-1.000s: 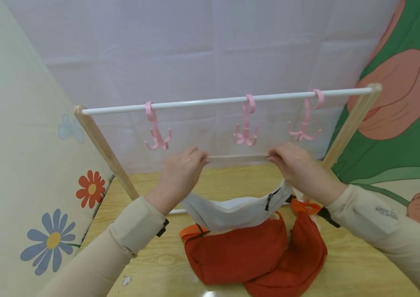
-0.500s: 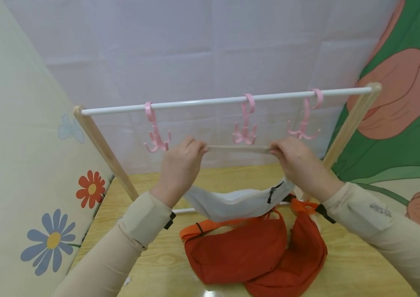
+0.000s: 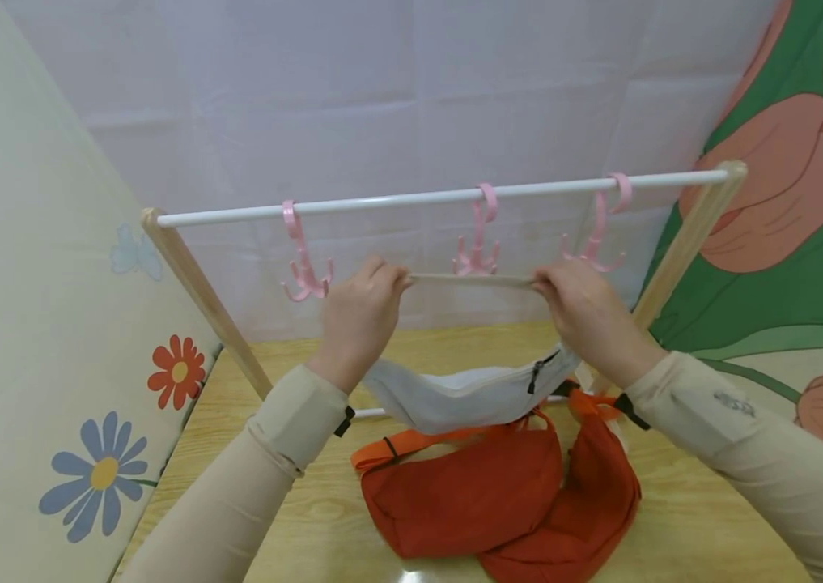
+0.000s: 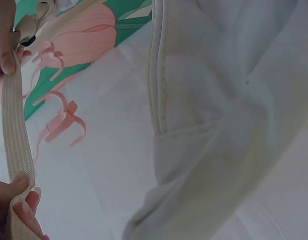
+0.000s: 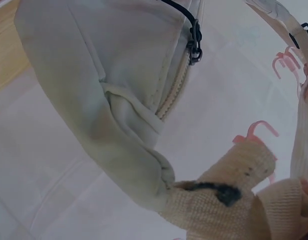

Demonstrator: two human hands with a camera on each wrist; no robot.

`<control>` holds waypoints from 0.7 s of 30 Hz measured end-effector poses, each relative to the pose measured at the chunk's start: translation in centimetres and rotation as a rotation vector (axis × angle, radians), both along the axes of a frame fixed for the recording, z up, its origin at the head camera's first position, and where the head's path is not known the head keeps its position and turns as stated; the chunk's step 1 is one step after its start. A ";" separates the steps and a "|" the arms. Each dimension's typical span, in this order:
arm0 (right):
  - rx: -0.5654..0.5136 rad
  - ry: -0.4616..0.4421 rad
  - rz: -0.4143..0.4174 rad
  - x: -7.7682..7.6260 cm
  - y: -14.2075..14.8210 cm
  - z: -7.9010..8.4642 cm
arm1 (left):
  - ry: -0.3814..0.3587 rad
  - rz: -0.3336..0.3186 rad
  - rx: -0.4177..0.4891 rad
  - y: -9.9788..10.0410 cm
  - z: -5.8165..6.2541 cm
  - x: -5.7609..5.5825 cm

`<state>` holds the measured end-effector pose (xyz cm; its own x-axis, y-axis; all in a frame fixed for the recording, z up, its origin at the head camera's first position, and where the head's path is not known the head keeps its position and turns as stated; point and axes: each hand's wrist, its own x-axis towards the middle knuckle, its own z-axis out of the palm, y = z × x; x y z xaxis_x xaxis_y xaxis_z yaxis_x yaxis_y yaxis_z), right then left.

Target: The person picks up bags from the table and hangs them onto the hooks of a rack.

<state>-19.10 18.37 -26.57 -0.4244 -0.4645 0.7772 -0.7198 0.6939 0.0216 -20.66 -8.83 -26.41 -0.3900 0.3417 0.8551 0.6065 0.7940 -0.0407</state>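
Observation:
My left hand [image 3: 366,316] and right hand [image 3: 589,312] pinch a beige webbing strap [image 3: 473,280] and hold it taut between them. In the head view the strap crosses the lower prongs of the middle pink hook [image 3: 479,243]. From the strap hangs a pale grey waist bag [image 3: 447,402], its black zipper pull [image 5: 195,45] plain in the right wrist view. Left of my left hand hangs another pink hook [image 3: 302,263], and a third pink hook [image 3: 591,235] shows just above my right hand. The left wrist view shows thumb and fingers on the strap [image 4: 16,120].
A white rail [image 3: 382,202] on wooden posts [image 3: 688,247] carries the hooks. Below the grey bag, a red waist bag [image 3: 455,494] and a second red bag [image 3: 593,502] lie on the wooden table [image 3: 309,518]. A white sheet [image 3: 309,97] hangs behind.
Both hands have risen a little, lifting the strap from below the middle hook to its lower prongs. The grey bag has risen off the red bag's upper edge.

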 end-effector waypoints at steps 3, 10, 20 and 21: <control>-0.008 -0.007 -0.012 -0.2 0.0 0.0 | 0.001 -0.001 0.004 0.1 0.0 -0.1; -0.034 0.001 -0.012 -0.6 -0.2 0.4 | 0.042 0.035 -0.002 0.1 0.1 -0.5; -0.063 0.000 -0.033 -0.8 -0.3 0.7 | 0.111 0.068 -0.032 0.3 0.6 -1.0; -0.065 -0.005 -0.037 -0.9 -0.3 0.7 | 0.115 0.072 -0.038 0.3 0.7 -1.0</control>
